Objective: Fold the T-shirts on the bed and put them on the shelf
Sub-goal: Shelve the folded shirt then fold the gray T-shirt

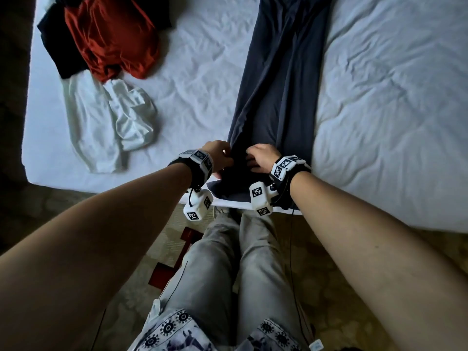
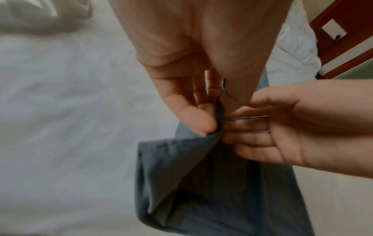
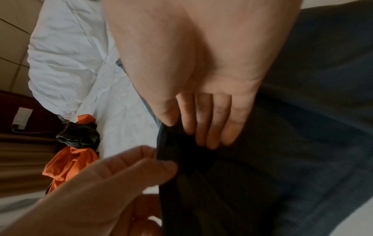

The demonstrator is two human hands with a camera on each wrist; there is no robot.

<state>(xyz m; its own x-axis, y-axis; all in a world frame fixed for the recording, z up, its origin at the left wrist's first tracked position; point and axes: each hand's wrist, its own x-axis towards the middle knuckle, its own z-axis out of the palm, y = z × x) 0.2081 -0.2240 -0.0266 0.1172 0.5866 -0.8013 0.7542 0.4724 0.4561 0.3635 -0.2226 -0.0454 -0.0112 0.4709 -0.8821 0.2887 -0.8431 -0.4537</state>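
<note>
A dark navy T-shirt (image 1: 283,72) lies on the white bed (image 1: 392,110), folded lengthwise into a long strip that runs from the far side to the near edge. Both hands are at its near end. My left hand (image 1: 222,154) pinches the raised fabric edge between thumb and fingers, which shows close up in the left wrist view (image 2: 207,111). My right hand (image 1: 255,158) lies beside it with straight fingers (image 3: 212,127) pressing on the shirt (image 3: 282,143). In the left wrist view the right hand (image 2: 262,131) touches the same fold of the shirt (image 2: 201,183).
Far left on the bed, a red T-shirt (image 1: 111,39) lies crumpled on a black garment (image 1: 50,34), with a white T-shirt (image 1: 109,120) below them. A white pillow (image 3: 64,55) sits at the head of the bed. My legs in grey trousers (image 1: 222,262) stand against the bed's near edge.
</note>
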